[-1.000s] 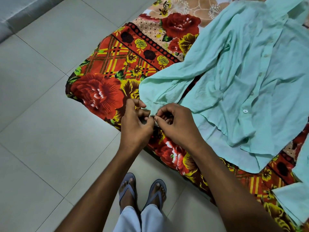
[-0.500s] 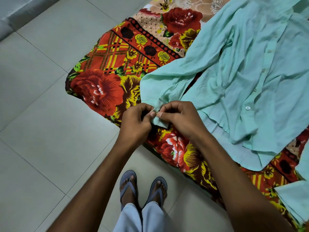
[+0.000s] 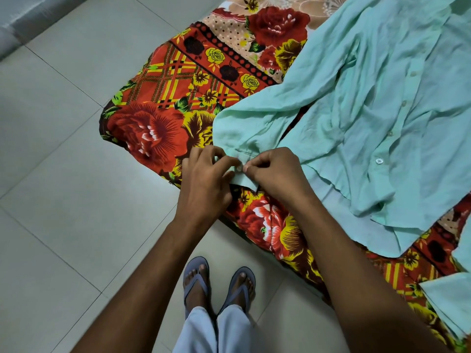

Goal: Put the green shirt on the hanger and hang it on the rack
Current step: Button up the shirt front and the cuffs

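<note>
While both hands' fingers [image 3: 230, 163] pinch the green shirt [image 3: 369, 103] cuff, floral bedsheet [image 3: 163, 131] meets pale floor tiles [image 3: 63, 174].

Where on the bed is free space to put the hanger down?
The floral bedsheet is bare left of the green shirt, above both hands. The right side is crowded: shirt covers it. Left hand and right hand pinch the cuff.

Crumpled mint-green shirt [image 3: 369, 118] lies spread, seemingly unbuttoned.
</note>
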A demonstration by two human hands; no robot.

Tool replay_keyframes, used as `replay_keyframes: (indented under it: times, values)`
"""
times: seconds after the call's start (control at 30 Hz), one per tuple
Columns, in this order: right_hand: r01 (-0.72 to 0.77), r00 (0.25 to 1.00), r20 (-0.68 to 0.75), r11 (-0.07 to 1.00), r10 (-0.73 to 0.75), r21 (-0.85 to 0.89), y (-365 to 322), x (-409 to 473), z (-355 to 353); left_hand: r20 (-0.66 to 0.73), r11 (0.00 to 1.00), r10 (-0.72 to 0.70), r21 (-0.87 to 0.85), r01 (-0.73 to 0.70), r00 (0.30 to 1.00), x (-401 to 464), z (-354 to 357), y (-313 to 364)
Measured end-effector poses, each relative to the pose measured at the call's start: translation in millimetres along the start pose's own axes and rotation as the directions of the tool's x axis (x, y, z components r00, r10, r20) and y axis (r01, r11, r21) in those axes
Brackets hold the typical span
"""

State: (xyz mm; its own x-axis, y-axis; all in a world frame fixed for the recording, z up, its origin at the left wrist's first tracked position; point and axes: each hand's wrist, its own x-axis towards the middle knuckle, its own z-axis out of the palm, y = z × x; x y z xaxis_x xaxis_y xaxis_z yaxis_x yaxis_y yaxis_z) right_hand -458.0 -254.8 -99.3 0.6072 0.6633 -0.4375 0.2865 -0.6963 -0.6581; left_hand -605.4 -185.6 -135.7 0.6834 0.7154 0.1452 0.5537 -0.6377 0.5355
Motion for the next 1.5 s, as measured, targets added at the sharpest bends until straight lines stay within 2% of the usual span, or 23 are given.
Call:
replay_keyframes:
  times: [0.07, 0.13, 0.2, 0.3, 0.4, 0.47, 0.57, 0.67, 0.77, 0.8, 0.9, 1.03, 1.17, 1.3, 1.4, 1.5]
  values:
    - [0.103, 0.989, -0.093, 0.985, -0.117, -0.139, 4, -2, 5, 0.022, 0.999, 0.012, 0.041, -0.013, 1.0, 0, -2, -4]
    - [0.162, 0.969, -0.161, 0.973, -0.188, -0.165, 10, -3, 10, 0.063, 0.997, 0.008, 0.075, -0.012, 0.998, 0, -5, -5]
    - [0.219, 0.954, -0.167, 0.96, -0.247, -0.172, 18, -2, 13, 0.104, 0.996, -0.013, 0.09, 0.004, 0.994, 3, -8, -5]
    - [0.337, 0.922, -0.113, 0.911, -0.37, -0.238, 21, -4, 9, 0.125, 0.999, -0.047, 0.02, 0.045, 0.991, 6, -15, 0]
    - [0.413, 0.875, -0.179, 0.887, -0.449, -0.205, 24, -17, -2, 0.096, 0.999, -0.004, -0.033, 0.007, 0.995, 12, -26, 18]
    - [0.416, 0.846, -0.288, 0.893, -0.449, -0.169, 33, -29, -17, 0.059, 0.998, 0.056, -0.046, -0.054, 0.997, 18, -30, 42]
    - [0.371, 0.817, -0.432, 0.922, -0.381, -0.112, 62, -49, -50, 0.074, 0.981, 0.18, -0.081, -0.174, 0.981, 24, -16, 97]
    - [0.269, 0.796, -0.522, 0.951, -0.307, -0.149, 108, -74, -88, 0.167, 0.946, 0.312, -0.14, -0.291, 0.935, 19, 20, 161]
    - [0.132, 0.784, -0.583, 0.975, -0.212, -0.178, 151, -97, -117, 0.282, 0.921, 0.386, -0.171, -0.35, 0.878, 8, 56, 216]
    - [0.062, 0.76, -0.631, 0.983, -0.159, -0.173, 174, -112, -131, 0.318, 0.905, 0.424, -0.191, -0.381, 0.848, -1, 73, 242]
    - [-0.015, 0.701, -0.705, 0.987, -0.105, -0.162, 206, -135, -148, 0.369, 0.879, 0.476, -0.196, -0.434, 0.798, -13, 99, 273]
    - [-0.136, 0.566, -0.823, 0.979, -0.05, -0.153, 267, -179, -164, 0.396, 0.815, 0.579, -0.271, -0.513, 0.712, -44, 135, 314]
    - [-0.228, 0.543, -0.836, 0.972, 0.073, -0.063, 299, -211, -152, 0.42, 0.759, 0.65, -0.318, -0.568, 0.634, -69, 159, 327]
    - [-0.29, 0.54, -0.811, 0.954, 0.227, 0.074, 315, -229, -134, 0.482, 0.727, 0.667, -0.256, -0.637, 0.568, -86, 178, 332]
    - [-0.287, 0.53, -0.783, 0.937, 0.327, 0.197, 318, -230, -132, 0.526, 0.71, 0.629, -0.089, -0.698, 0.573, -92, 187, 336]
    - [-0.3, 0.502, -0.772, 0.916, 0.39, 0.267, 320, -227, -135, 0.493, 0.698, 0.629, -0.018, -0.716, 0.601, -97, 189, 338]
